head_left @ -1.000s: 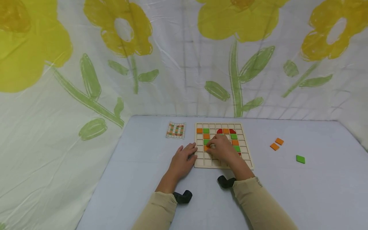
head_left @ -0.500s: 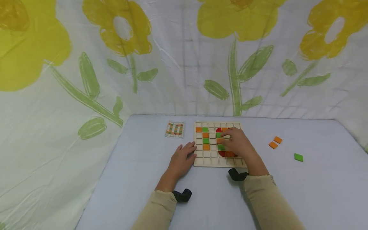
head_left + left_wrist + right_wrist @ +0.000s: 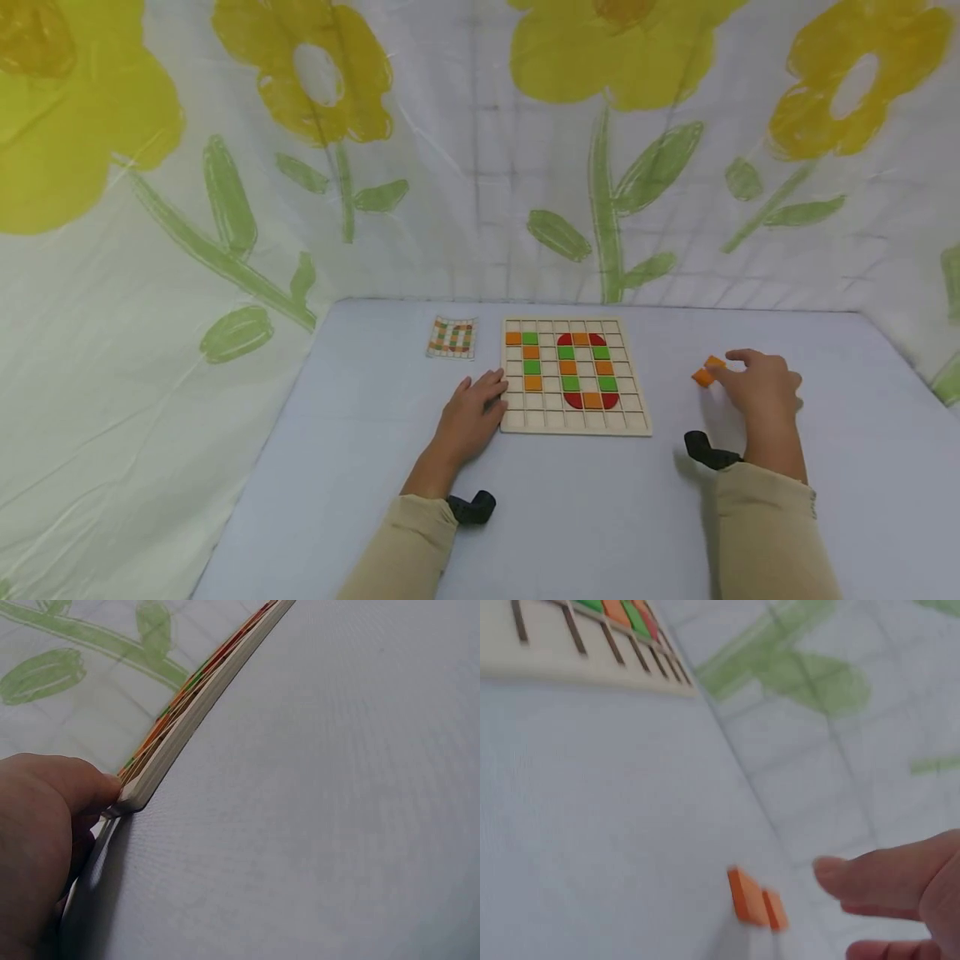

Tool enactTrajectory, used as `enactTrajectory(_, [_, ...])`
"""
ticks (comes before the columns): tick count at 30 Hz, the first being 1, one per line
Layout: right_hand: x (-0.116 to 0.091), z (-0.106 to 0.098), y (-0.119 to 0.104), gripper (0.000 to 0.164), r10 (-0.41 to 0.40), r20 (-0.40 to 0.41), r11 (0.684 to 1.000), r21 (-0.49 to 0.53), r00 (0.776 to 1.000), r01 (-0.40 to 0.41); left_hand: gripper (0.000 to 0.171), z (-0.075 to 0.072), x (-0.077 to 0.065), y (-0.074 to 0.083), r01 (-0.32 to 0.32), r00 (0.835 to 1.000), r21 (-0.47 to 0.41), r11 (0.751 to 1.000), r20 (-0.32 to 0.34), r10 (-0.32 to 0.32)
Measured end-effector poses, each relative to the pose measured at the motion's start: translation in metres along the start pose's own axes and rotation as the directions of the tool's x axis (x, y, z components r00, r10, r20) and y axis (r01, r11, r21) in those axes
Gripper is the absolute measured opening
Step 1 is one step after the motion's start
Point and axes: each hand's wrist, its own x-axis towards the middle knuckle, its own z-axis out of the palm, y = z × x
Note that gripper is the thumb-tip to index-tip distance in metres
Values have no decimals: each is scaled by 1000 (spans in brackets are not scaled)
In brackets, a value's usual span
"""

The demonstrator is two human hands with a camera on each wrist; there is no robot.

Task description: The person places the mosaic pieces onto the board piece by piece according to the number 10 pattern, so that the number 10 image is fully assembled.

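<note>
A wooden grid board (image 3: 525, 422) lies on the table with orange, green and red tiles forming a "10" pattern. My left hand (image 3: 468, 417) rests at its left edge; in the left wrist view the thumb (image 3: 90, 784) touches the board's corner. Over to the right, my right hand (image 3: 761, 387) is above two loose orange tiles, thumb and forefinger spread. One orange tile (image 3: 702, 378) lies nearer, the other orange tile (image 3: 716, 362) just behind it. From the right wrist, both show beside the thumb (image 3: 855, 881), with a gap between. The loose green tile is hidden, apparently behind the right hand.
A small pattern card (image 3: 452, 337) lies left of the board, showing a similar coloured grid. Behind the table's far edge hangs a white cloth (image 3: 435, 250) printed with yellow flowers. Each wrist carries a black camera mount, such as the right mount (image 3: 708, 452).
My right hand has left the board and moved right to the loose orange tiles, uncovering the whole pattern. An orange tile it was touching stays in the left column. The left hand stays put.
</note>
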Motion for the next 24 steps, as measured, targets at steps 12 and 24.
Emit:
enactTrajectory(12, [12, 7, 36, 43, 63, 97, 995, 69, 993, -70, 40, 2, -1, -6, 12, 1000, -10, 1000, 2, -11])
enactTrajectory(24, [13, 40, -1, 32, -308, 55, 946, 127, 950, 299, 40, 0, -1, 0, 17, 1000, -19, 1000, 5, -17])
